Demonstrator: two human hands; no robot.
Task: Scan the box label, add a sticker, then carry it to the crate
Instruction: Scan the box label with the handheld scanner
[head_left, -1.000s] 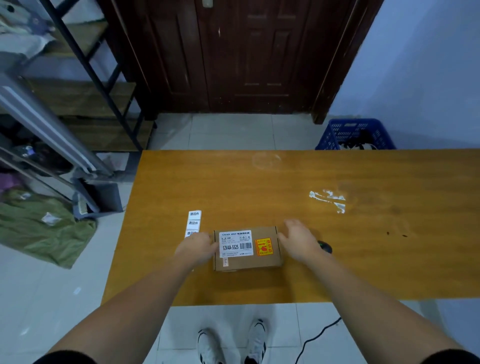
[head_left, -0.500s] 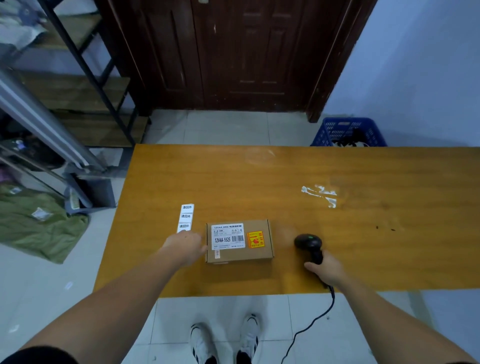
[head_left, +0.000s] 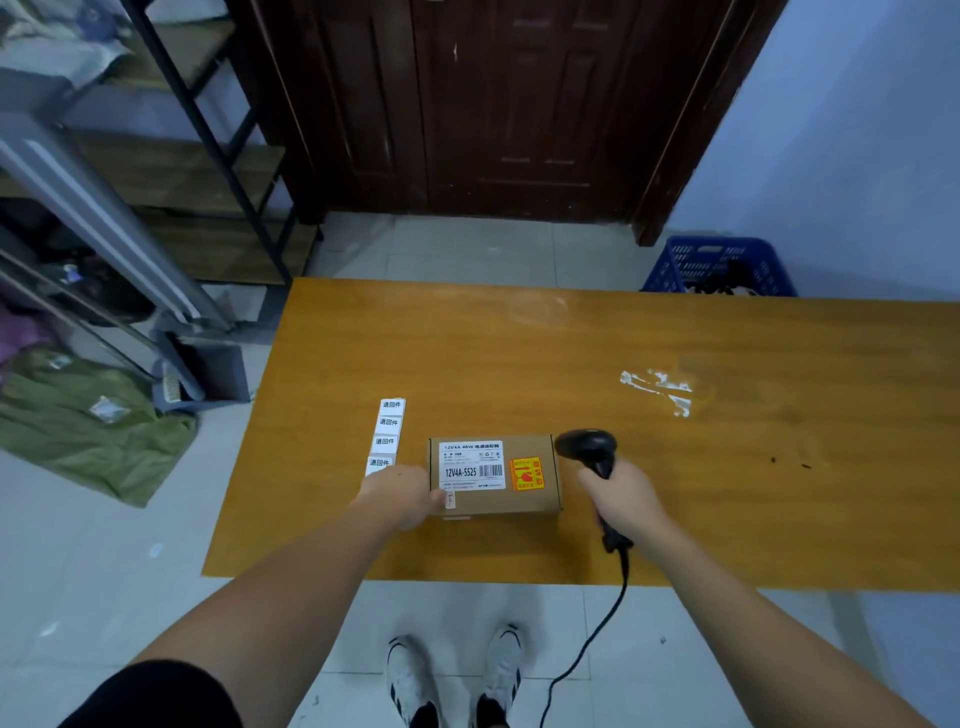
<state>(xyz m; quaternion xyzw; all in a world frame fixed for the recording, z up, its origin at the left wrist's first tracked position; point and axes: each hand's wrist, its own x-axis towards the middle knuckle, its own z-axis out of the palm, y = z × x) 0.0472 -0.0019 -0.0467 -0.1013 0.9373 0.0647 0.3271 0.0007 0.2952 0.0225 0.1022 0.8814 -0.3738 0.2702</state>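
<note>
A small brown cardboard box (head_left: 524, 499) lies flat near the front of the wooden table (head_left: 597, 353). On its top are a white barcode label (head_left: 471, 466) and an orange-yellow sticker (head_left: 528, 473). My left hand (head_left: 402, 493) presses against the box's left side and steadies it. My right hand (head_left: 623, 499) grips the handle of a black corded barcode scanner (head_left: 587, 448), whose head hangs just right of the box. A strip of white stickers (head_left: 387, 434) lies on the table left of the box, its near end hidden by my left hand.
A blue plastic crate (head_left: 719, 265) stands on the floor beyond the table's far right edge, by the wall. A dark wooden door is behind. Metal shelving and a green bag fill the left side. White tape residue (head_left: 660, 387) marks the table.
My right hand left the box, took the scanner from the table and lifted it upright beside the box's right side. My left hand stayed at the box's left edge.
</note>
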